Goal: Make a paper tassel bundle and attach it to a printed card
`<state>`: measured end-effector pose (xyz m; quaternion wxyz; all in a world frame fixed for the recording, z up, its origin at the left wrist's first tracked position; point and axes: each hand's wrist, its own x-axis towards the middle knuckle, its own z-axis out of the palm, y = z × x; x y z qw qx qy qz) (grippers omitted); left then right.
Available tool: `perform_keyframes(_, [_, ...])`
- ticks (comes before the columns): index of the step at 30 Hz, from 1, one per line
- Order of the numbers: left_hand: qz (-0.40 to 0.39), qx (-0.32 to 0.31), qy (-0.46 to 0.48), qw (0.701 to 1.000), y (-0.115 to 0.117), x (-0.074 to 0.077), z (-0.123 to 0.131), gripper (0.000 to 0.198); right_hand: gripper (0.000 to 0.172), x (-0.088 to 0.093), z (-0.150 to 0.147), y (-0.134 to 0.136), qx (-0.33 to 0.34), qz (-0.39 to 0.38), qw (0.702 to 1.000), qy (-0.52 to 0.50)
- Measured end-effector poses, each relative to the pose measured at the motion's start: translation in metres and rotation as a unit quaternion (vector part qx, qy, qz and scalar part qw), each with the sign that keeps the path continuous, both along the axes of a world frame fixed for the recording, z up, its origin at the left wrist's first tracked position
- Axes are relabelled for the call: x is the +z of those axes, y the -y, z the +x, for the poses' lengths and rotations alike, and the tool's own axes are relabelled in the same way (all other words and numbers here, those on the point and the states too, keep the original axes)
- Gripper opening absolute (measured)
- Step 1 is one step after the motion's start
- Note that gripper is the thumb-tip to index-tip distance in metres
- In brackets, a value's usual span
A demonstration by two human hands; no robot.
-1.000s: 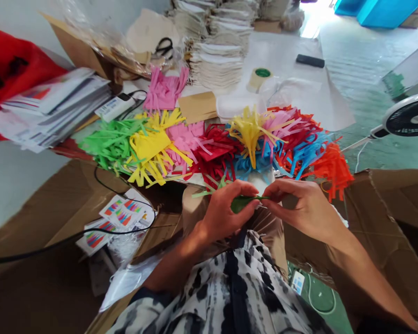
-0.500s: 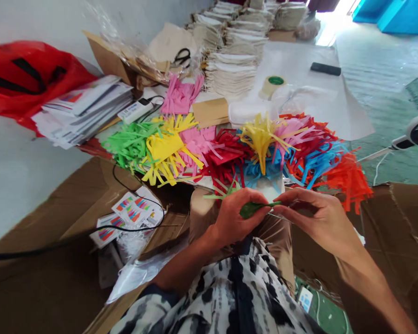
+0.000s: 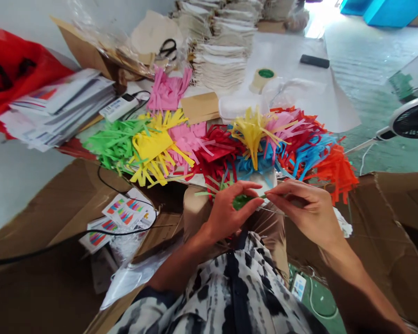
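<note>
Above my lap, my left hand (image 3: 228, 211) is closed around a green paper tassel (image 3: 240, 202). Pale green fringe strips stick out behind that hand, toward the table edge. My right hand (image 3: 308, 211) pinches the tassel's thin twisted end between thumb and fingertips. A thin white string (image 3: 273, 212) runs just below the pinch toward my right palm; the palm hides where it ends. Just beyond my hands lie fringed tissue bundles: green (image 3: 116, 141), yellow (image 3: 153, 144), dark red (image 3: 219, 153), blue (image 3: 254, 164) and orange (image 3: 341, 171).
Stacked cream cloth pieces (image 3: 223, 65) stand at the back, with a tape roll (image 3: 262, 81) and a black phone-like object (image 3: 314, 61) to their right. Scissors (image 3: 167, 48) lie on the left. A fan (image 3: 413, 116) is at right, and open cardboard (image 3: 355, 222) surrounds my legs.
The twisted end between my hands looks thinner and shorter, with my right fingertips closer to my left thumb. My view has shifted slightly, moving the table things left and up.
</note>
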<state>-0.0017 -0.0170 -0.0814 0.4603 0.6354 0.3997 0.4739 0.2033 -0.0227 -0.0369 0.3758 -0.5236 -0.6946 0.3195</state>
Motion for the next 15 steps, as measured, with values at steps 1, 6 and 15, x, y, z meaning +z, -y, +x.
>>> perform_keyframes(1, [-0.003, -0.012, -0.019, 1.000, -0.0011, 0.0001, -0.0002, 0.017, 0.009, 0.0007, -0.0010, -0.0001, 0.013, 0.010, 1.000, 0.021])
perform_keyframes(6, [-0.028, -0.045, -0.063, 0.997, -0.0019, -0.0013, -0.0002, 0.022, 0.013, 0.0016, -0.0027, 0.0024, 0.017, 0.027, 0.995, 0.096])
perform_keyframes(15, [-0.090, -0.112, -0.033, 0.989, -0.0034, 0.0009, -0.0063, 0.030, 0.016, 0.0052, -0.0037, 0.0016, 0.026, 0.026, 0.993, 0.113])
